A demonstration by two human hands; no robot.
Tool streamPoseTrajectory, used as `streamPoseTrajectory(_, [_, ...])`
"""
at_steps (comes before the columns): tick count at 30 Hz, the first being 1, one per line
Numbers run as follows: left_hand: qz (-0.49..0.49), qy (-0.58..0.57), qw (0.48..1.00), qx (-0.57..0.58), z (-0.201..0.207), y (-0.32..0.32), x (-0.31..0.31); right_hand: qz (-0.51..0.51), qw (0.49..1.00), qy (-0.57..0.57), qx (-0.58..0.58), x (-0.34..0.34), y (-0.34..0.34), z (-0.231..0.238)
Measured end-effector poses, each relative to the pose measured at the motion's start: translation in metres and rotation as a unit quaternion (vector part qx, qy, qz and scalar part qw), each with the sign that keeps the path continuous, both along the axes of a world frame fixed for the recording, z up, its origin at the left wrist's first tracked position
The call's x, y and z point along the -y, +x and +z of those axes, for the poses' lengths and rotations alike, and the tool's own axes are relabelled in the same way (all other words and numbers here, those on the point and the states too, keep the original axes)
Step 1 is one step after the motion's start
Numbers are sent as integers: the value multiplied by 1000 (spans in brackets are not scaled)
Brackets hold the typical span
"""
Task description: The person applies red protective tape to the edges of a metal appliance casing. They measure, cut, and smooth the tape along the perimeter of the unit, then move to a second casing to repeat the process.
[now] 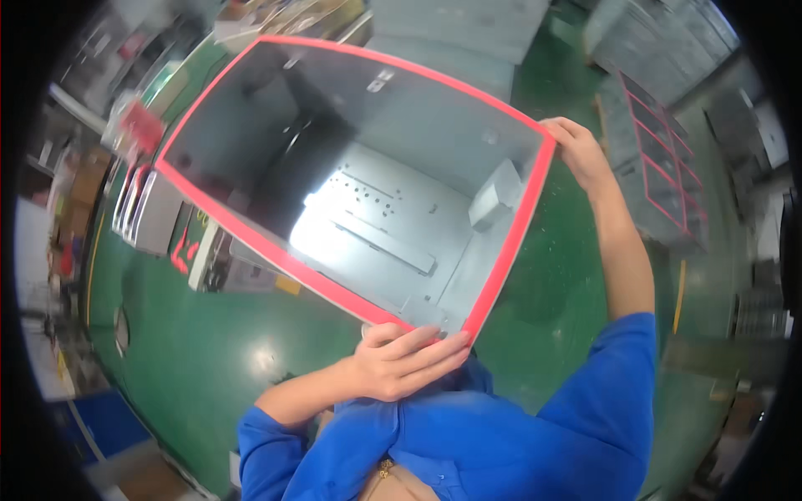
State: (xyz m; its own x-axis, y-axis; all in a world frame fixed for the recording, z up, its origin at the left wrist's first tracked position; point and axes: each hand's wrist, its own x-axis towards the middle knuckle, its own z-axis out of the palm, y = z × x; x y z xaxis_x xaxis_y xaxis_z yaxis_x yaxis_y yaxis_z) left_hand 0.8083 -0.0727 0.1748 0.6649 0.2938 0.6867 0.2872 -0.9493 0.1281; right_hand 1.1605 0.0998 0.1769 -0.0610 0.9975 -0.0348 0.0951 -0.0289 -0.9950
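Note:
A large grey metal cabinet (401, 225) lies in front of me with its front facing up, and a wide red border (292, 265) runs around that face. Glossy reflections cross the face, as if a clear panel covers it; I cannot tell for certain. Inside show rows of small holes, a long raised strip and a pale block-shaped part (494, 196). At the near corner my left hand (405, 359) has its fingers laid over the red edge and grips it. My right hand (578, 154) is closed around the far right corner, its thumb hidden.
Beyond the cabinet are cluttered work surfaces and a box of parts (288, 18). To the left stand a white bin-like unit (150, 213) and red-handled tools (181, 250). Grey cabinets with red frames (664, 159) stand at the right on the green floor (276, 342).

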Motion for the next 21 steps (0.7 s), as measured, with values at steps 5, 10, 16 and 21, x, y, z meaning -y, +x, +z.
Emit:
streamPoseTrajectory(5, [-24,-13,1000,11,-1,-2,6,-105,992,-17,67,12,-15,8])
streamPoseTrajectory(10, [-81,-24,996,-11,7,-13,3,-134,989,-15,57,15,-18,1])
streamPoseTrajectory(16, [-146,-159,976,-24,40,-13,-26,-158,985,-4,75,14,-22,0])
streamPoseTrajectory(21, [-154,-563,809,67,52,39,-70,-204,978,6,-39,26,-17,-24])
